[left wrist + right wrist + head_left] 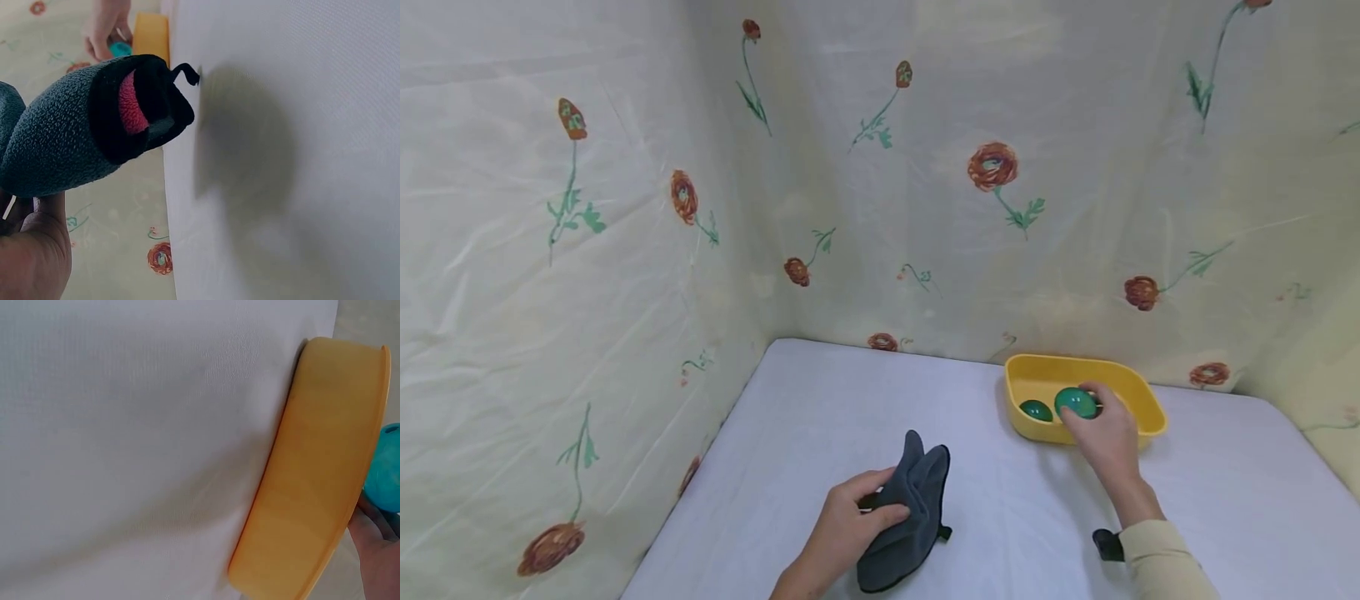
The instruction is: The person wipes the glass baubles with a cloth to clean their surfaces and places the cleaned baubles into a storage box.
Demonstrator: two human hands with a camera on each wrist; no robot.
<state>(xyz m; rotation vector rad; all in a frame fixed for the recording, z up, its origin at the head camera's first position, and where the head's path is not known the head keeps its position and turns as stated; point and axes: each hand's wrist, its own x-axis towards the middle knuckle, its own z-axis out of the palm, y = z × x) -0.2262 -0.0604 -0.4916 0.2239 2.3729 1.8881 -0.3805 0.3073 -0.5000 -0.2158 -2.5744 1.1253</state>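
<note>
My left hand grips a grey, fleecy cloth pouch with black edging, thumb on the near face. In the left wrist view, the grey cloth pouch shows a pinkish-red inside at its mouth and a small black loop. Over the yellow tub, at the back right, my right hand pinches a shiny green ball. The right wrist view shows this ball level with the tub's rim, partly cut off by the frame. Another green ball lies inside the tub, its lower part hidden by the wall.
A white cloth covers the table. Flower-printed curtains stand behind and at the left, close to the table's edges. A small black object shows beside the right sleeve.
</note>
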